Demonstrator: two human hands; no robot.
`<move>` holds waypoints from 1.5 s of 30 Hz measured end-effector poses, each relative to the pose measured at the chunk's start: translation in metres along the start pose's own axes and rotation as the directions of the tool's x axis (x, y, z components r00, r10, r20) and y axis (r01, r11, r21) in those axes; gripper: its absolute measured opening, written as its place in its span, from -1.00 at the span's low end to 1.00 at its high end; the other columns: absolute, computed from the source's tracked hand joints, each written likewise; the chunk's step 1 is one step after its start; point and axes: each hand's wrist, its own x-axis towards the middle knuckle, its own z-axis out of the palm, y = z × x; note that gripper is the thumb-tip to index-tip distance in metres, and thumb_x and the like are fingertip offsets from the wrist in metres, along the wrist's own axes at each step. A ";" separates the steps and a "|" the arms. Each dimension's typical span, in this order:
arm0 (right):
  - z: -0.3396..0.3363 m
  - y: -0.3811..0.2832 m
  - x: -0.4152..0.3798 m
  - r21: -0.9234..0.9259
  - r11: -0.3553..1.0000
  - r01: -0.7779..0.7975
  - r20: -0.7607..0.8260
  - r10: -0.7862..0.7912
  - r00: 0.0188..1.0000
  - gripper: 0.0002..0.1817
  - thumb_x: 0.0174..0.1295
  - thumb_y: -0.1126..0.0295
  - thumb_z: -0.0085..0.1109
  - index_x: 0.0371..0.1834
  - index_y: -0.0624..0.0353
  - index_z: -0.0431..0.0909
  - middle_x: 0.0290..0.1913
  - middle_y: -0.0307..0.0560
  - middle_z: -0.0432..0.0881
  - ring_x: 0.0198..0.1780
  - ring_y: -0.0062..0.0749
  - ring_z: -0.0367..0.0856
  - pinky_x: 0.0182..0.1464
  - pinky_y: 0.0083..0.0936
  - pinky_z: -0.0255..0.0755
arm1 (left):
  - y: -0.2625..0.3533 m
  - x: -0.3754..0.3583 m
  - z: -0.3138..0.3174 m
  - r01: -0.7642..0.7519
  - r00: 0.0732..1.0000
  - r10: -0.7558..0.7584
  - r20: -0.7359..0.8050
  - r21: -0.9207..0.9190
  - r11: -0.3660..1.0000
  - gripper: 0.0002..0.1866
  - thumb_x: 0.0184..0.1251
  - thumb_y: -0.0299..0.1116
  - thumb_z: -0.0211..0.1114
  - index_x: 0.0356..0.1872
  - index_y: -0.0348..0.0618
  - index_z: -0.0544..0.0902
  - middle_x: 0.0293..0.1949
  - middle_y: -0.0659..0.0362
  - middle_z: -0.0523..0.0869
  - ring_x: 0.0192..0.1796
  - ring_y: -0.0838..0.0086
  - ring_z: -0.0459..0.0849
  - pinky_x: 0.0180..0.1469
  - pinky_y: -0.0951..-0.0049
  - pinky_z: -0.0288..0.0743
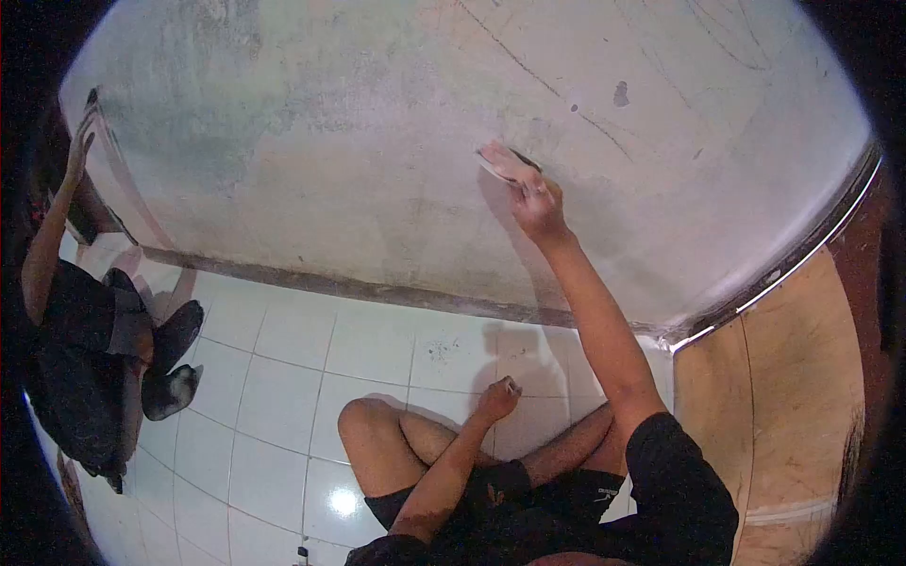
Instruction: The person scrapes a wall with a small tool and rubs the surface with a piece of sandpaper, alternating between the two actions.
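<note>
Hold the thin flat pad (pixel 497 172) flush at the scuffed wall (pixel 359 189), spreading pressure evenly. The right hand (pixel 539 202) has its fingers clasped around it. The left hand (pixel 498 400), well below, is curled; any grip cannot be determined.

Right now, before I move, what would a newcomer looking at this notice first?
Probably your right hand, just right of centre, stretched up to the patchy, scuffed wall with a thin flat thing in its grip. Next, the co-worker in dark clothes at the left edge, one arm raised along the wall's far end. Then the bright glare on the white tiled floor, lower left of centre.
</note>
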 end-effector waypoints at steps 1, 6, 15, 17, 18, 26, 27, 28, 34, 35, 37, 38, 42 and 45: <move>-0.003 0.002 -0.013 -0.003 1.000 0.030 -0.008 -0.030 1.000 -0.62 0.11 0.74 0.03 -0.03 0.12 0.39 0.06 0.07 0.63 0.13 -0.05 0.60 0.06 -0.34 0.54 | 0.000 0.000 0.000 0.004 1.000 -0.004 0.008 0.005 1.000 -0.69 0.28 -0.14 0.22 -0.27 -0.24 0.53 -0.38 -0.15 0.68 -0.21 -0.09 0.66 -0.12 0.01 0.52; -0.011 0.000 -0.019 0.017 0.989 0.148 0.009 -0.148 0.989 -0.55 0.08 0.78 -0.06 0.03 0.12 0.35 0.11 0.10 0.60 0.20 -0.04 0.55 0.14 -0.32 0.50 | 0.005 -0.005 -0.002 0.036 0.998 -0.031 0.052 -0.085 0.996 -0.69 0.28 -0.12 0.21 -0.26 -0.21 0.53 -0.32 -0.18 0.67 -0.14 -0.09 0.64 -0.08 0.00 0.50; 0.008 -0.006 0.036 0.065 0.986 0.154 0.049 -0.157 0.986 -0.52 0.01 0.84 -0.01 0.00 0.15 0.38 0.13 0.00 0.60 0.22 -0.07 0.53 0.18 -0.29 0.50 | -0.006 -0.001 0.006 0.027 0.998 -0.026 0.061 -0.015 1.000 -0.69 0.29 -0.15 0.22 -0.22 -0.24 0.52 -0.32 -0.17 0.67 -0.17 -0.08 0.64 -0.12 0.06 0.51; 0.001 -0.008 0.017 0.068 0.993 0.100 0.029 -0.102 0.994 -0.52 -0.01 0.85 -0.01 -0.02 0.15 0.39 0.11 0.02 0.61 0.21 -0.05 0.54 0.17 -0.29 0.50 | -0.009 -0.005 0.001 -0.021 0.998 0.024 0.050 -0.051 0.998 -0.67 0.29 -0.14 0.22 -0.26 -0.27 0.53 -0.33 -0.18 0.67 -0.18 -0.08 0.64 -0.11 0.06 0.51; -0.004 -0.008 0.004 0.070 0.995 0.074 0.018 -0.076 0.997 -0.52 -0.01 0.85 -0.01 -0.03 0.15 0.40 0.10 0.04 0.62 0.20 -0.05 0.55 0.17 -0.29 0.50 | -0.006 -0.006 -0.004 -0.047 0.998 0.049 0.042 -0.067 0.997 -0.65 0.29 -0.13 0.22 -0.27 -0.28 0.54 -0.33 -0.18 0.67 -0.19 -0.08 0.64 -0.11 0.07 0.51; -0.017 0.008 -0.053 0.016 1.000 -0.003 0.048 0.003 0.999 -0.50 -0.05 0.85 -0.05 -0.03 0.14 0.41 0.09 0.09 0.62 0.19 -0.02 0.56 0.14 -0.28 0.53 | -0.036 0.000 0.024 -0.252 0.964 0.235 0.121 0.149 0.956 -0.66 0.19 -0.15 0.30 -0.31 -0.28 0.57 -0.36 -0.17 0.65 -0.22 -0.04 0.65 -0.15 0.05 0.49; -0.019 0.004 -0.040 0.035 0.999 0.017 0.047 -0.019 0.999 -0.50 -0.05 0.85 -0.05 -0.03 0.14 0.41 0.09 0.09 0.62 0.18 -0.02 0.56 0.13 -0.28 0.53 | -0.043 0.003 0.030 -0.330 0.942 0.314 0.118 0.150 0.932 -0.68 0.15 -0.19 0.33 -0.29 -0.26 0.57 -0.36 -0.15 0.65 -0.23 -0.03 0.65 -0.16 0.05 0.49; -0.019 0.001 -0.026 0.060 0.997 0.044 0.052 -0.048 0.998 -0.51 -0.03 0.85 -0.04 -0.03 0.13 0.41 0.09 0.09 0.61 0.18 -0.02 0.56 0.12 -0.29 0.54 | -0.029 0.003 0.023 -0.282 0.953 0.264 0.151 0.115 0.952 -0.70 0.08 -0.25 0.35 -0.27 -0.25 0.56 -0.37 -0.12 0.64 -0.24 0.00 0.65 -0.17 0.07 0.50; 0.003 -0.015 0.041 0.147 0.988 0.046 0.048 -0.054 0.997 -0.59 0.14 0.66 0.07 0.07 0.04 0.45 0.18 -0.07 0.57 0.14 -0.14 0.60 0.09 -0.35 0.58 | 0.013 -0.002 -0.006 -0.058 0.928 0.119 0.352 -0.178 0.982 -0.56 -0.25 -0.52 0.40 -0.20 -0.19 0.52 -0.40 0.06 0.57 -0.29 0.21 0.60 -0.20 0.26 0.52; 0.002 -0.016 0.045 0.145 0.988 0.046 0.052 -0.054 0.997 -0.60 0.14 0.64 0.10 0.05 0.04 0.46 0.18 -0.08 0.57 0.13 -0.16 0.60 0.08 -0.35 0.58 | 0.011 0.000 -0.005 -0.066 0.923 0.136 0.361 -0.199 0.978 -0.56 -0.26 -0.52 0.40 -0.21 -0.19 0.52 -0.41 0.07 0.56 -0.29 0.23 0.60 -0.20 0.28 0.51; 0.003 -0.014 0.048 0.145 0.989 0.040 0.047 -0.047 0.998 -0.64 0.14 0.60 0.17 0.02 0.04 0.48 0.18 -0.12 0.58 0.13 -0.19 0.60 0.07 -0.37 0.59 | 0.008 -0.002 -0.005 -0.128 0.935 0.180 0.304 -0.182 0.975 -0.57 -0.27 -0.51 0.42 -0.24 -0.20 0.52 -0.40 0.08 0.56 -0.28 0.26 0.60 -0.20 0.31 0.51; 0.001 -0.015 0.046 0.160 0.987 0.028 0.019 -0.032 0.999 -0.63 0.10 0.67 0.13 -0.02 0.07 0.47 0.12 -0.08 0.61 0.10 -0.17 0.62 0.04 -0.37 0.59 | 0.006 -0.005 -0.005 -0.182 0.948 0.213 0.238 -0.147 0.972 -0.57 -0.28 -0.50 0.44 -0.25 -0.20 0.52 -0.40 0.08 0.57 -0.28 0.26 0.60 -0.20 0.31 0.51; -0.017 -0.013 0.001 0.113 0.993 -0.017 -0.043 0.022 0.999 -0.59 -0.01 0.82 0.06 -0.10 0.15 0.47 -0.01 0.00 0.68 0.01 -0.11 0.68 -0.05 -0.38 0.60 | 0.001 -0.002 -0.011 -0.248 0.958 0.254 0.132 -0.062 0.967 -0.57 -0.26 -0.46 0.52 -0.27 -0.20 0.53 -0.38 0.09 0.59 -0.29 0.27 0.60 -0.19 0.31 0.53; -0.020 -0.002 -0.026 0.099 0.995 -0.002 -0.114 0.014 0.993 -0.57 -0.04 0.81 0.06 -0.11 0.15 0.51 -0.04 0.02 0.69 -0.05 -0.11 0.70 -0.10 -0.36 0.59 | 0.013 -0.002 -0.020 -0.054 0.979 0.079 0.185 -0.136 0.989 -0.59 -0.18 -0.42 0.53 -0.27 -0.21 0.53 -0.37 0.07 0.61 -0.28 0.28 0.62 -0.20 0.29 0.53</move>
